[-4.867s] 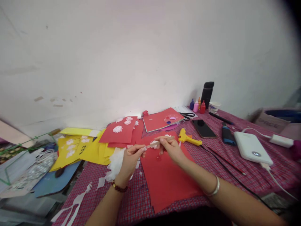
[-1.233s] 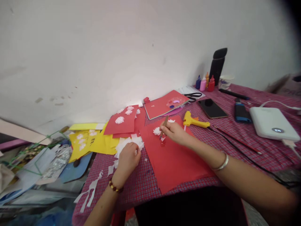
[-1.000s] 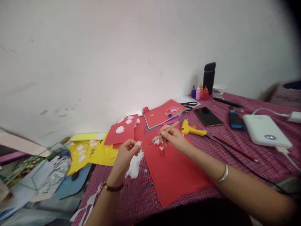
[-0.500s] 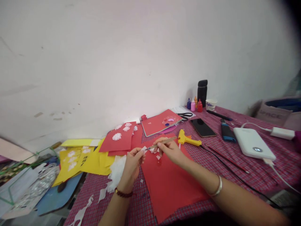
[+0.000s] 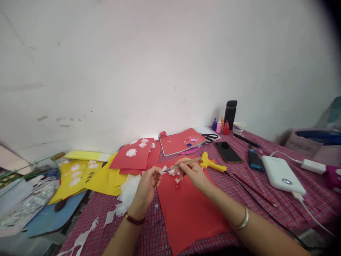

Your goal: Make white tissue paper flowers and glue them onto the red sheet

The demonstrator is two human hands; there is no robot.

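Just in front of me, a person is sitting at a table spread with a checked cloth (image 5: 157, 243); the left hand (image 5: 148, 182), wearing a beaded bracelet, is pinching a small white paper piece (image 5: 163, 169) between thumb and fingers; the right hand (image 5: 192, 175), with a bangle on its forearm, is gripping a slim wooden-handled tool (image 5: 190, 161) like a pen, its tip meeting or nearly meeting the paper, though I cannot tell which; the paper is hovering near the upper left edge of a red sheet (image 5: 197, 213), where a white ruffled cluster is lying partly hidden behind the right hand; torn white tissue (image 5: 129, 192) is lying left of that sheet; beyond it, red cards (image 5: 141, 161) are bearing white ruffled flowers (image 5: 131, 152), beside overlapping yellow papers (image 5: 102, 182); to the right, a yellow glue gun (image 5: 213, 165), a dark phone (image 5: 228, 152) and a white power bank (image 5: 283, 174) are resting on the cloth.
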